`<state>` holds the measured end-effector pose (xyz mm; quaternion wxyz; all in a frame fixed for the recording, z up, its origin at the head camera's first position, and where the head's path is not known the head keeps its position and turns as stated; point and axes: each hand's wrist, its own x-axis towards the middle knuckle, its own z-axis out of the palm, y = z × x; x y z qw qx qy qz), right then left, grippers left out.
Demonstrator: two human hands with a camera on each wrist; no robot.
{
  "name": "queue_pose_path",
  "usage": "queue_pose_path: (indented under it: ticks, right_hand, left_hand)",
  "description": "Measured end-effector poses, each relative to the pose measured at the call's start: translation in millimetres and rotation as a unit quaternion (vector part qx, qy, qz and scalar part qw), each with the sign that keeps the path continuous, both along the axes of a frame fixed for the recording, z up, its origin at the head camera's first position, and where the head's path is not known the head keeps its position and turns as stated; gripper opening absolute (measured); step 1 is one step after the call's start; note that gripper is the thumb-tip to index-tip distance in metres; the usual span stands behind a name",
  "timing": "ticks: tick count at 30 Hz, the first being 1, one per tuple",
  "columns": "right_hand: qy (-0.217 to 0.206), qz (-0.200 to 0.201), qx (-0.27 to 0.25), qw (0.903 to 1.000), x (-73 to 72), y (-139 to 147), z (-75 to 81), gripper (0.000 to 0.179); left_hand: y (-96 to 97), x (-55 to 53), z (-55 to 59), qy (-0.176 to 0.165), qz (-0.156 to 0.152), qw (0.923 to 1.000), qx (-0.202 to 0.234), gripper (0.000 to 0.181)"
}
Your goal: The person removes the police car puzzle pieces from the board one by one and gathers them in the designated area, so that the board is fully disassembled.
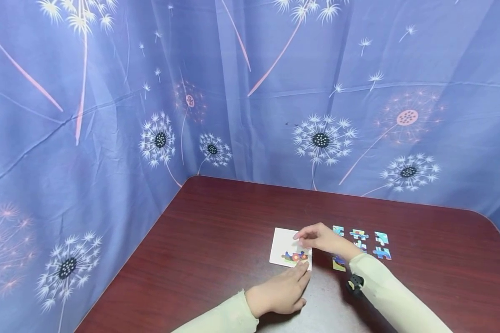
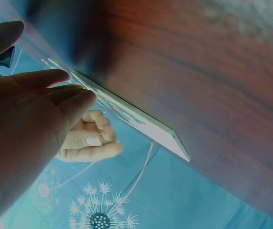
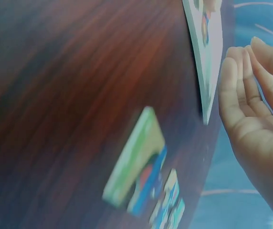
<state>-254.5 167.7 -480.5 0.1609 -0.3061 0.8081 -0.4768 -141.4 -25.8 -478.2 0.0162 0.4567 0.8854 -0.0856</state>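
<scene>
A white puzzle board [image 1: 278, 241] lies on the table, with joined puzzle pieces [image 1: 296, 256] showing a colourful picture along its near edge. My left hand [image 1: 281, 289] reaches in from the near side, its straight fingertips at the board's near right corner. Over the board's right part hovers my right hand [image 1: 324, 238], fingers loosely bent. In the right wrist view nothing shows between the fingers of that right hand [image 3: 256, 95], which is beside the board [image 3: 210, 71]. The left wrist view shows the left fingers at the end of the board [image 2: 160, 133].
Right of the board lie several loose puzzle pieces [image 1: 382, 253], some partly hidden behind the right forearm. One loose piece [image 1: 339, 264] is close to the right sleeve. A blue dandelion-print curtain [image 1: 258, 138] hangs behind the dark red wooden table [image 1: 216, 217].
</scene>
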Motion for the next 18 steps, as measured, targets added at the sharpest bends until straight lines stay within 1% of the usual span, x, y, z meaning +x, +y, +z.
queue_pose_path:
  ticks: [2, 5, 10, 13, 18]
  right_hand:
    - [0.003, 0.015, -0.002, 0.9999, -0.8, -6, -1.8, 0.023]
    - [-0.010, 0.031, -0.002, 0.9995, -1.9, -14, -5.5, 0.022]
    - [-0.032, 0.040, 0.009, 0.9987, -2.2, -20, -9.8, 0.021]
    - [-0.032, 0.043, 0.014, 0.9985, -1.5, -22, -10.2, 0.021]
    - [-0.020, 0.051, 0.022, 0.9983, -0.7, -24, -11.2, 0.023]
  left_hand:
    - [0.3, -0.1, -0.5, 0.000, 0.000, 1.0000, -0.002, 0.063]
    - [0.4, -0.3, -1.1, -0.004, 0.000, 1.0000, -0.003, 0.063]
    - [1.1, -1.0, 1.3, 0.003, -0.009, 0.9999, -0.010, 0.062]
    - [1.4, -1.6, 1.9, 0.010, -0.013, 0.9998, -0.012, 0.062]
    - [1.6, -3.1, -0.1, 0.019, -0.016, 0.9996, -0.014, 0.061]
